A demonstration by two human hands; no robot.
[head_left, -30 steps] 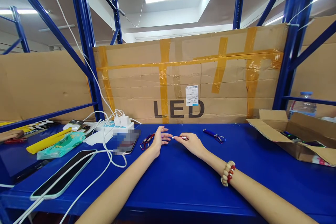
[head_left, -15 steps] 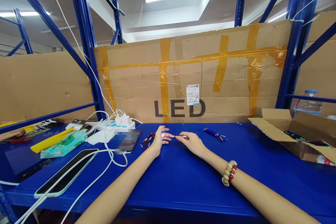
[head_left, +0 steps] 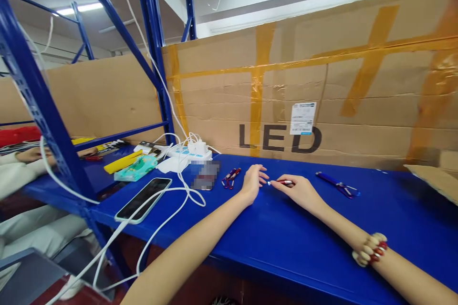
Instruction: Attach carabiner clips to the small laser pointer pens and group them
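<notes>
My right hand [head_left: 296, 191] is closed on a slim red pen-like piece [head_left: 285, 182], whose silver tip points left. Facing that tip, my left hand [head_left: 253, 182] has its fingers apart and holds nothing that I can see; a small gap shows between them and the tip. Just left of it, red and dark carabiner pieces [head_left: 231, 178] lie together on the blue tabletop [head_left: 286, 243]. A blue pen-like piece with a carabiner [head_left: 337, 184] lies off to the right of my right hand.
Left on the table are a phone [head_left: 143, 199] crossed by white cables, a blurred dark phone-like thing [head_left: 206, 175], a power strip [head_left: 191, 151] and a teal packet [head_left: 136, 168]. A cardboard panel [head_left: 222, 100] stands behind. Another person's sleeve [head_left: 21, 169] shows far left; an open carton [head_left: 434, 178] edges in right.
The view has swung right to left, so everything sits further right in it. My left fingers have come slightly away from the silver tip; my right hand still holds the red piece.
</notes>
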